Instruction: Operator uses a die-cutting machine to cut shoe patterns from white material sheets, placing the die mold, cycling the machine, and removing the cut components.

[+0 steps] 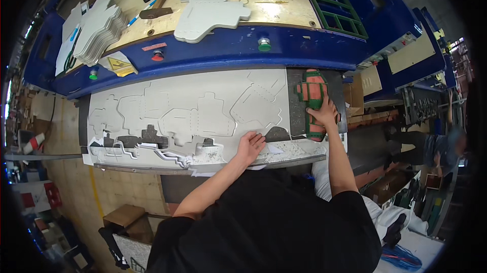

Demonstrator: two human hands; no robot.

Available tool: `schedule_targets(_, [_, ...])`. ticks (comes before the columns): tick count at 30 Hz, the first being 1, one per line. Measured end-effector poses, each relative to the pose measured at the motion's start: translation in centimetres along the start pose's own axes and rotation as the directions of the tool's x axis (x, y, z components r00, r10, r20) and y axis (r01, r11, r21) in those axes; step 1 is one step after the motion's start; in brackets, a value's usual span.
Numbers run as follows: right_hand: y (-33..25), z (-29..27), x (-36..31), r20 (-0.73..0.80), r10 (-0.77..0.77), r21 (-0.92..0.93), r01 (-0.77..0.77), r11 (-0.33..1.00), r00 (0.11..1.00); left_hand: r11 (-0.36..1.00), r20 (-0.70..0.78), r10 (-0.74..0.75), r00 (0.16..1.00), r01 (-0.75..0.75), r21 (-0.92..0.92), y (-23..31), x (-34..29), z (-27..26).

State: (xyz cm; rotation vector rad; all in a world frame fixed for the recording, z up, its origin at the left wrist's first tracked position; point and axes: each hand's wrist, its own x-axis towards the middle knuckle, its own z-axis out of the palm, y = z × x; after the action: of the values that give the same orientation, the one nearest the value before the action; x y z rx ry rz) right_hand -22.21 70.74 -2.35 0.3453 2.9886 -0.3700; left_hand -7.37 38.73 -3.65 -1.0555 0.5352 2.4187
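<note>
A large pale grey cardboard sheet (198, 83) lies on the bench bed, die-cut with several box-blank outlines; waste is torn away along its near edge. My left hand (251, 147) is over the sheet's near edge, fingers loosely apart and nothing in them. At the sheet's right end, on a dark surface, stands a long red block with green edging (313, 86), its exact kind unclear. My right hand (323, 114) grips its middle, thumb on the left side and fingers pointing away from me; the palm hides part of it.
Beyond a blue machine front with a green button (264, 45) and a red button (158, 55), a wooden top carries stacked cut blanks (101, 32), more blanks (208, 17), a hammer (161, 4) and a green divided tray (332, 7). Another person (441, 146) stands far right.
</note>
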Motion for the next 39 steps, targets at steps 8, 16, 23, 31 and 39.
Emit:
schedule_targets(8, [-7.7,5.7,-6.8,0.158,-0.008,0.666,-0.101,0.739,0.987,0.996,-0.262,0.053,0.964,-0.072,-0.061,-1.0,-0.1,1.4])
schedule_targets(16, [-8.7,4.7,-2.4,0.792,-0.132,0.600,-0.718,0.353,0.597,0.984,-0.283,0.075,0.956,-0.117,-0.138,-0.7,-1.2,2.2])
schedule_targets(23, [-10.6,4.0,-2.6,0.739,-0.424,0.642,-0.738,0.208,0.524,0.952,-0.170,0.025,0.985,0.028,0.306,1.1,-4.5,3.5])
schedule_targets(31, [-11.6,4.6,-3.8,0.531,-0.354,0.794,-0.304,0.527,0.770,-0.029,0.161,0.819,0.551,-0.239,0.971,8.0,-1.7,2.7])
schedule_targets(39, [-11.3,4.0,-3.6,0.464,-0.387,0.836,-0.250,0.488,0.797,-0.238,0.179,0.841,0.510,0.052,0.970,8.0,3.4,4.1])
